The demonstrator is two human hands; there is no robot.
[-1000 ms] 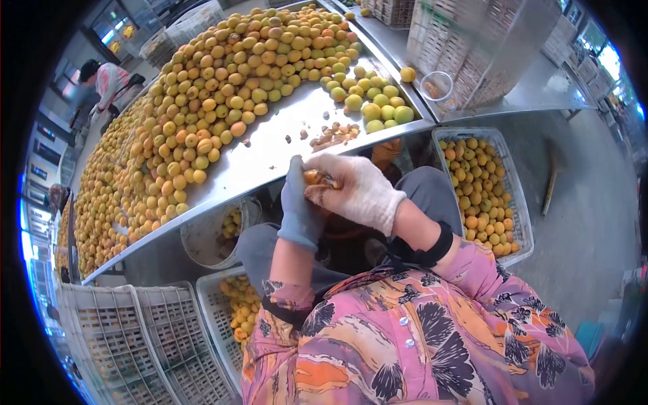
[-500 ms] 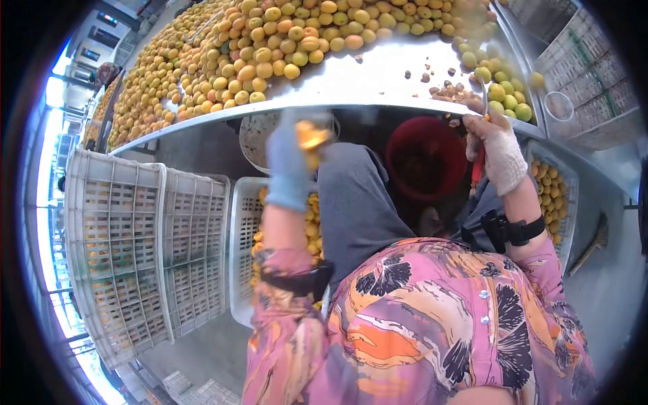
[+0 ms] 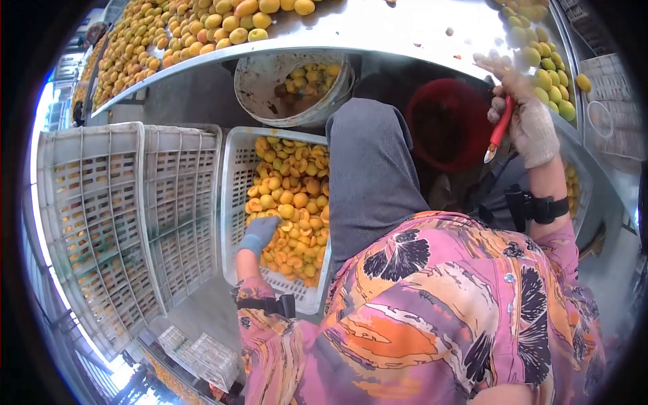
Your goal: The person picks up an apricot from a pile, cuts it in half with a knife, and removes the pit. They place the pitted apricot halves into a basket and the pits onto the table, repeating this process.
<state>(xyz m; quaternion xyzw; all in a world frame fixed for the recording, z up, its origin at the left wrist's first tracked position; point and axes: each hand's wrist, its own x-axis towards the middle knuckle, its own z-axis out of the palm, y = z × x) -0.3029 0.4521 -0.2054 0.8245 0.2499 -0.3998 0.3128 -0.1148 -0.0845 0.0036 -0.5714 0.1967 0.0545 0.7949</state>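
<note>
My left hand (image 3: 260, 233), in a blue-grey glove, is lowered into a white crate at my left, touching the halved apricots (image 3: 290, 196) there; its fingers are partly hidden among the fruit. In my right hand (image 3: 530, 125), which wears a whitish glove, is a red-handled tool (image 3: 500, 128) with a short metal tip pointing down toward me. This hand is at the table's front edge, beside several brown pits. Whole apricots (image 3: 196, 27) are heaped on the metal table (image 3: 378, 40), and greener ones (image 3: 553, 77) lie at its right.
A white bucket (image 3: 246, 91) with fruit stands under the table, left of a red bucket (image 3: 449, 101). Tall white crates (image 3: 145, 196) stand at the left. More crates (image 3: 611, 101) are at the right, and my knee (image 3: 368, 155) is between the crate and red bucket.
My left hand has moved down from near the table edge into the crate, and the orange fruit it held has left it. My right hand still holds the tool. The view has shifted.
</note>
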